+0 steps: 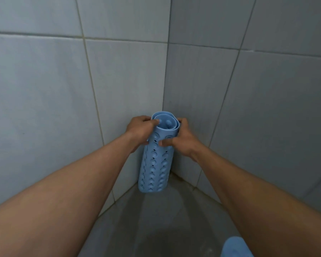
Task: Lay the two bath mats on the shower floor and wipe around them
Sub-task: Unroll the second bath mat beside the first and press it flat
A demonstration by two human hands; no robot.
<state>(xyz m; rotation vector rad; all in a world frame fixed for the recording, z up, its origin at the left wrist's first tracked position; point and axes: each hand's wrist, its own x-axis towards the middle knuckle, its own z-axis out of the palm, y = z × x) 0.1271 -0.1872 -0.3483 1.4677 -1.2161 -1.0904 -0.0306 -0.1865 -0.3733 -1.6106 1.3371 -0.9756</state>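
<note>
Hands, left (139,129) and right (180,139), clasp a rolled blue suction-cup bath mat (157,160) upright (unrolling onto the shower floor (156,219) likely follows).

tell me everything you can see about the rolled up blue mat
The rolled mat is pale blue and looks like soft rubber or plastic, wound into an upright tube with its spiral layers showing at the open top. Round suction cups and small drain holes dot its outer face. It is held in the tiled corner; whether its lower end touches the floor is unclear. The left hand and right hand grip its upper part.
</note>
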